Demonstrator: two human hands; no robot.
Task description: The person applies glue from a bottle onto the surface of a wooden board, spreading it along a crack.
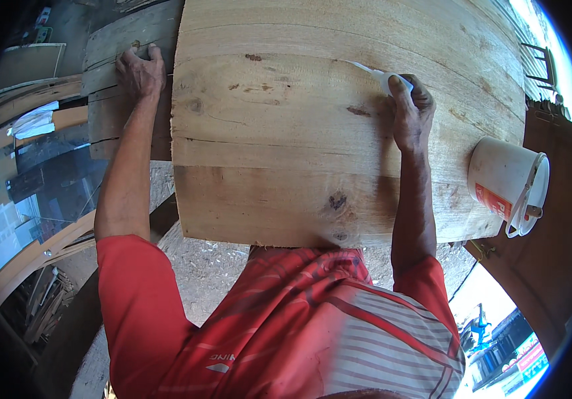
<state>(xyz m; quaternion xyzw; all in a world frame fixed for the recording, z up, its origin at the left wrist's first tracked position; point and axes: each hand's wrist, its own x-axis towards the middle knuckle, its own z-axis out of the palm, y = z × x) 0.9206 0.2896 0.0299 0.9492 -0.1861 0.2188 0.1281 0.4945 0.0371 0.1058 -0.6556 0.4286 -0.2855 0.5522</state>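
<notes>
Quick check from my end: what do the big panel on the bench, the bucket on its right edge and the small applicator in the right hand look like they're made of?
The panel looks like raw, unfinished wood: pale boards joined edge to edge, with visible grain, knots and seams. The bucket looks like white plastic, smooth and slightly glossy, with a thin handle. The applicator in the right hand seems to be white plastic with a pointed nozzle, though it is too small to be sure.

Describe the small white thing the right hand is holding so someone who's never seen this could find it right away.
Start at the wide panel of pale wooden boards filling the middle of the view. Follow the right hand to the panel's upper right, where its fingers pinch a small white squeeze bottle with a thin nozzle pointing left along the wood. Unlike the white bucket at the right edge, it is tiny and handheld.
</notes>
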